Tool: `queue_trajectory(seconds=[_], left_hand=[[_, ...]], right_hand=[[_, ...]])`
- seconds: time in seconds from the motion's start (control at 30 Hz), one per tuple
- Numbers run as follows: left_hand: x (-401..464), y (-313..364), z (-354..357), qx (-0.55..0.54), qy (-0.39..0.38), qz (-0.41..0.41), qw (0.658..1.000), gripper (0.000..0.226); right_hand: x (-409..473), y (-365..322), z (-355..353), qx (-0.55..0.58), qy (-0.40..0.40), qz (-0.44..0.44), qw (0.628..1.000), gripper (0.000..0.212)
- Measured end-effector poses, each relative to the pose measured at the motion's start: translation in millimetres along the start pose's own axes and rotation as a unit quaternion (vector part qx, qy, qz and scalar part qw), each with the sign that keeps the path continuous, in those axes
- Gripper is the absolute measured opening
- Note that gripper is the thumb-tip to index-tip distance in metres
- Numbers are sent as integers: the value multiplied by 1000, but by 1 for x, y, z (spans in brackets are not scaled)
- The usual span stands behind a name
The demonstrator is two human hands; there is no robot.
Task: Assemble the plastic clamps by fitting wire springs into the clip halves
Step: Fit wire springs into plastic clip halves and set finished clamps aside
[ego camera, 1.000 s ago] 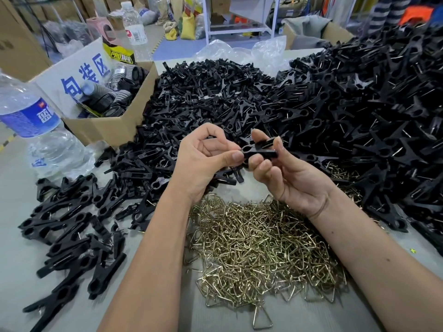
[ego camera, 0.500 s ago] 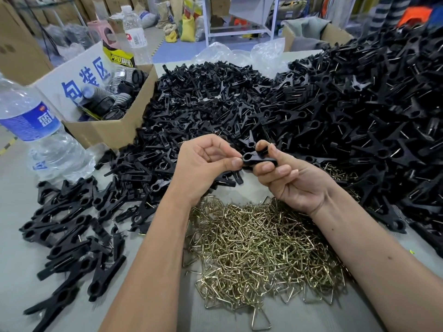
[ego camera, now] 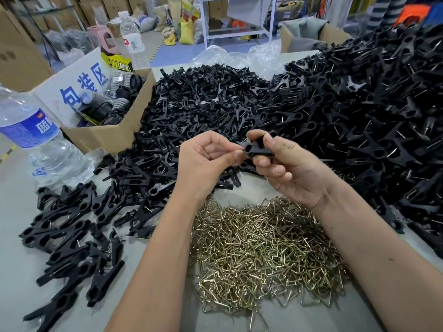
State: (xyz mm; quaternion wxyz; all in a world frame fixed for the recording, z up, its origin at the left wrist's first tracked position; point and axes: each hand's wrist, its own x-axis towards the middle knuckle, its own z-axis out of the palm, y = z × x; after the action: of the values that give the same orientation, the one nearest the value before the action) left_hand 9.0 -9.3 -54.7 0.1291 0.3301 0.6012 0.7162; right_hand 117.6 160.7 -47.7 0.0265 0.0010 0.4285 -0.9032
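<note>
Clip halves (ego camera: 257, 146) are pinched between curled fingers of the right hand (ego camera: 291, 170) and fingertips of the left hand (ego camera: 206, 161), above the wire springs (ego camera: 263, 255) heaped near.

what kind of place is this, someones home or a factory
Most likely a small factory or warehouse assembly bench, not a home. A huge heap of black clip halves and a pile of wire springs cover the table, stacked cardboard cartons stand behind, and both hands work one clip.
</note>
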Motion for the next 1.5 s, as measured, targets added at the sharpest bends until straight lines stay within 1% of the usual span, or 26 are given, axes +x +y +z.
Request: queue_trajectory(seconds=[0.1, 0.17, 0.2, 0.27, 0.3, 0.33, 0.37, 0.4, 0.43, 0.47, 0.57, 0.6, 0.63, 0.73, 0.83, 0.9, 1.03, 1.1, 1.17, 1.2, 1.27, 1.33, 1.4, 1.43, 1.47, 1.5], left_hand=[[19, 0, 4, 94, 51, -7, 994, 21], [39, 2, -2, 221, 90, -3, 971, 21], [49, 4, -6, 279, 110, 0, 954, 22], [68, 7, -17, 371, 146, -6, 917, 25], [76, 7, -23, 408, 154, -20, 900, 25], [84, 7, -29, 438, 156, -39, 884, 26], [92, 6, -33, 461, 150, -60, 873, 28], [100, 5, -37, 480, 134, -76, 863, 29], [107, 5, -38, 503, 109, -89, 853, 29], [112, 6, -37, 527, 80, -97, 841, 29], [125, 8, -31, 567, 11, -108, 816, 28], [129, 7, -30, 572, -9, -112, 812, 28], [131, 6, -29, 579, -28, -119, 806, 28], [136, 0, -31, 599, -46, -128, 789, 23], [138, -6, -33, 603, -14, -130, 787, 21], [138, -9, -34, 600, 23, -133, 788, 20], [142, -15, -41, 560, 128, -108, 811, 12], [143, -15, -45, 536, 159, -103, 823, 9], [143, -14, -47, 519, 173, -105, 831, 6], [144, -13, -47, 513, 180, -106, 832, 8], [145, -11, -49, 505, 195, -105, 834, 18], [144, -9, -49, 488, 213, -97, 841, 20], [141, -8, -48, 469, 234, -93, 847, 18], [139, -7, -48, 460, 248, -92, 847, 16], [137, -6, -47, 449, 265, -92, 849, 15], [134, -4, -47, 429, 284, -91, 853, 17]], right_hand=[[9, -28, 6, -182, 107, -86, 974, 29], [19, -53, 8, -315, 197, -143, 917, 29], [24, -66, 8, -396, 249, -165, 868, 29], [37, -90, 4, -557, 338, -191, 734, 37], [44, -99, 1, -618, 364, -193, 670, 42], [53, -105, 1, -659, 373, -195, 624, 43], [63, -106, 5, -688, 362, -198, 597, 40], [74, -104, 11, -713, 333, -200, 584, 33], [88, -99, 17, -742, 290, -192, 572, 27], [102, -93, 20, -783, 242, -172, 546, 23], [142, -76, 20, -899, 82, -57, 427, 39], [153, -73, 18, -916, 35, -16, 400, 44], [162, -71, 15, -922, 2, 16, 388, 47], [181, -69, 9, -916, -14, 40, 400, 47], [189, -69, 1, -913, 8, 3, 408, 26], [189, -70, -7, -907, 45, -24, 418, 20], [187, -77, -18, -843, 135, -82, 515, 16], [186, -82, -17, -803, 167, -106, 563, 11], [185, -85, -15, -780, 185, -114, 587, 12], [185, -86, -13, -778, 185, -111, 590, 12], [184, -82, -8, -803, 145, -83, 572, 16], [185, -71, -2, -844, 82, -32, 530, 20], [188, -56, 4, -874, 48, 5, 483, 16], [189, -48, 6, -876, 47, 9, 480, 15], [190, -41, 6, -869, 55, 4, 491, 16], [189, -36, 6, -853, 70, -12, 517, 16]])
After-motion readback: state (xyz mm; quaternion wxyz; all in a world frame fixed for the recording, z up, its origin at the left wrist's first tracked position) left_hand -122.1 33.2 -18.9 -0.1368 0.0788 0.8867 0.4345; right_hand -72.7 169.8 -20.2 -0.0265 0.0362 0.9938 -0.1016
